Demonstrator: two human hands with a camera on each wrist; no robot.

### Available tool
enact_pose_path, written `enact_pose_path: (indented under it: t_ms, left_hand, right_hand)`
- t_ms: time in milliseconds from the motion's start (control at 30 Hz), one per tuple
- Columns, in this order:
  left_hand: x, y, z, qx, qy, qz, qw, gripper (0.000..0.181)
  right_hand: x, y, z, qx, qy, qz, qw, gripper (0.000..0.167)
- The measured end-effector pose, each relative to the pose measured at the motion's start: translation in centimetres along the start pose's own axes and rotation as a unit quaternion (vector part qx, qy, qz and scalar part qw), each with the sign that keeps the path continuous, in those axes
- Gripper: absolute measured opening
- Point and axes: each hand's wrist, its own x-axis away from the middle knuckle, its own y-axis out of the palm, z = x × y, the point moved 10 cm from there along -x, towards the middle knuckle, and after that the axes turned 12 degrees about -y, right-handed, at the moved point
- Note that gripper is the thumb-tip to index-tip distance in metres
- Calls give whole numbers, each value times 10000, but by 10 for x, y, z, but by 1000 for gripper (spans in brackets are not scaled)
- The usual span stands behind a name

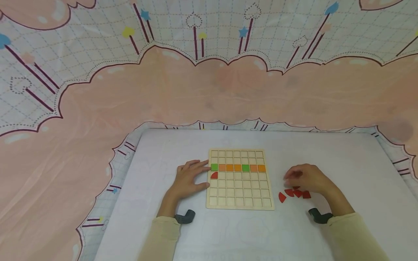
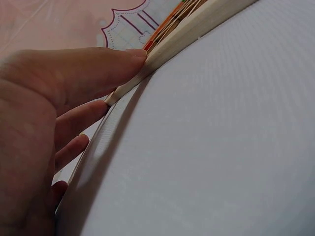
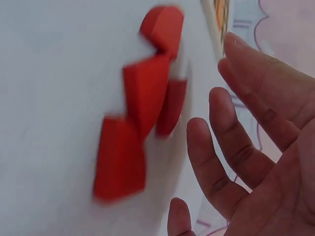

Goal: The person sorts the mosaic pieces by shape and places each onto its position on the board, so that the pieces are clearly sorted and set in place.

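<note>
A wooden grid board [image 1: 240, 204] lies on the white table. One of its rows is filled with green and orange squares [image 1: 230, 168], and a red quarter-round piece [image 1: 214, 175] sits in the leftmost cell just below. My left hand [image 1: 189, 178] rests against the board's left edge, fingers spread; in the left wrist view the thumb [image 2: 106, 66] touches the wooden rim. To the board's right, my right hand [image 1: 307, 177] hovers beside several loose red wedge pieces [image 1: 297, 193]. In the right wrist view its fingers are slightly bent, with no piece visible between them, and thick red pieces [image 3: 145, 93] lie beside them.
The white tabletop [image 1: 169, 145] extends around the board. Patterned pink and white cloth [image 1: 202, 90] surrounds the table's far and side edges. A dark wrist camera mount sits at the left wrist [image 1: 185, 217] and another at the right wrist [image 1: 320, 216].
</note>
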Motion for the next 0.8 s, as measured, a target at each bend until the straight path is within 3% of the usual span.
enact_pose_path:
  t_ms: [233, 467, 800]
  left_hand:
    - [0, 0, 1, -9, 8, -15, 10000, 61]
    - [1, 0, 0, 40, -11, -12, 10000, 60]
    - [0, 1, -1, -2, 21, 43, 10000, 60]
  right_hand:
    - [7, -10, 15, 561, -163, 83, 9983, 24]
    - [10, -8, 22, 575, 1, -3, 9983, 26]
    - [9, -7, 19, 546, -165, 26, 9984, 19]
